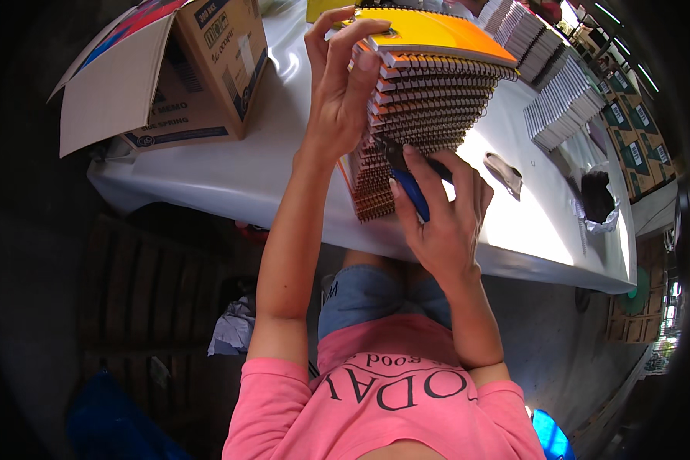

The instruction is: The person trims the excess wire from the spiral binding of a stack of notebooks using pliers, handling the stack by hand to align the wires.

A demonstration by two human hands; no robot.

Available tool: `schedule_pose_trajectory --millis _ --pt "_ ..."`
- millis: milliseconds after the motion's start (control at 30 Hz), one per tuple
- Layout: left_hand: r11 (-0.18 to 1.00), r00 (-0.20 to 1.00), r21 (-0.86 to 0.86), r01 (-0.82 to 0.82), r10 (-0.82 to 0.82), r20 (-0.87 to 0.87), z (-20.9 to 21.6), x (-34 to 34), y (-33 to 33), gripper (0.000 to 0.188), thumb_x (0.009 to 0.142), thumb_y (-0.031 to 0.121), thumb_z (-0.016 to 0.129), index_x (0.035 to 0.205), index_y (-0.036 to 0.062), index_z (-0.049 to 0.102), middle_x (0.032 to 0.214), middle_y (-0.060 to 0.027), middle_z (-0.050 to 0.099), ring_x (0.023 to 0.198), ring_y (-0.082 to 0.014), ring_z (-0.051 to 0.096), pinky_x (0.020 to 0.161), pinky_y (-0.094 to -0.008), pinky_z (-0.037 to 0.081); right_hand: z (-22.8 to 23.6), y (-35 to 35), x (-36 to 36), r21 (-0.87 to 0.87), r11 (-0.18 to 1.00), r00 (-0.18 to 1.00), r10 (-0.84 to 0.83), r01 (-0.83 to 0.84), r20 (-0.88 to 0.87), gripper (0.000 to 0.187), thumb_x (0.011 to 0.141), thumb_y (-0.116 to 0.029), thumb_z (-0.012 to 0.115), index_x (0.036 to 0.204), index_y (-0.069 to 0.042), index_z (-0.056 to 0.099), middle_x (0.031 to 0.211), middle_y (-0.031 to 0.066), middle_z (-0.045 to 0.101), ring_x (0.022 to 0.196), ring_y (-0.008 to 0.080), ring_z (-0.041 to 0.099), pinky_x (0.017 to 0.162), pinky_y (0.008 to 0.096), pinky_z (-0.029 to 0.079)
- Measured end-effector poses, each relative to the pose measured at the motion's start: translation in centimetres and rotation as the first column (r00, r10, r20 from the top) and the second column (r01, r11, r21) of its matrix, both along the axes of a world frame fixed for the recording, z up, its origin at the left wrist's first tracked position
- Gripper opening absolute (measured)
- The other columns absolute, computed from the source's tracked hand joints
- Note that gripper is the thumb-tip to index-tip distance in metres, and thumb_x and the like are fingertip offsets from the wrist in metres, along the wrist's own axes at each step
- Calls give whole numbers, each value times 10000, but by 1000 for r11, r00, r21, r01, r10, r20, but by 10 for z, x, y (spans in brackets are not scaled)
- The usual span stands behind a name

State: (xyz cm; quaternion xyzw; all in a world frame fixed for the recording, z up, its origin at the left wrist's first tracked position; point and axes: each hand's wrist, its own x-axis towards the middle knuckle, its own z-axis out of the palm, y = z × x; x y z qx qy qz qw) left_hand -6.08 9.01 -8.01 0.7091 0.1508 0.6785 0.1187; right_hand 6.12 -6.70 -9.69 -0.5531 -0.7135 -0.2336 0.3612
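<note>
A tall stack of spiral notebooks (429, 96) stands on the table, its wire bindings facing me and a yellow-orange cover on top. My left hand (341, 92) is at the stack's left corner, its fingers curled over the top cover and edge. In my right hand (445, 207) is a pair of pliers (412, 188) with blue and black handles. Their dark jaws touch or nearly touch the wire bindings at the stack's left side; the exact contact is too small to make out.
An open cardboard box (199, 84) sits on the white-covered table (207, 172) at the left. More notebook stacks (563, 103) stand at the far right. A beige, pouch-like item (504, 175) and a white bag with dark contents (596, 201) lie to the right. Cartons (640, 130) are piled beyond.
</note>
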Motion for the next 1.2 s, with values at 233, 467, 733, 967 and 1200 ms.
schedule_pose_trajectory --millis 233,467,733,967,1200 --pt "1000 1000 16 9 -9 1 2 1 -2 454 994 409 324 1230 76 524 1331 -149 346 1290 -257 271 1065 -383 251 14 -5 -1 -337 776 571 36 -533 -820 318 868 -218 635 1150 -81 585 932 126 590 818 233 593 675 347 476" --pt "1000 1000 18 -13 13 -17 2 1 -2 470 996 413 304 1231 66 517 1335 -152 338 1295 -254 262 1073 -387 243 -5 -9 -10 -172 872 601 162 -458 -782 328 893 -250 609 1155 -61 555 938 139 597 860 255 592 755 369 459" --pt "1000 1000 17 3 -3 4 2 2 -1 454 995 402 318 1230 68 518 1323 -147 345 1293 -255 264 1083 -396 231 -3 -8 -11 -121 991 975 25 -53 -222 437 813 -268 667 1205 -110 558 1092 107 529 973 277 540 858 396 381" --pt "1000 1000 29 11 -11 -1 2 2 -2 441 996 381 315 1219 57 515 1322 -148 348 1291 -261 266 1082 -399 229 -2 -10 -13 -237 960 927 53 -149 -372 423 822 -256 655 1204 -105 553 1052 92 525 898 271 568 773 416 443" --pt "998 1000 57 -16 17 -17 2 1 -1 434 998 374 305 1219 66 517 1315 -148 348 1289 -261 270 1076 -392 238 -19 -8 -18 -100 995 989 14 -29 -150 326 849 -210 627 1146 -87 570 1004 145 529 833 307 588 649 397 490"
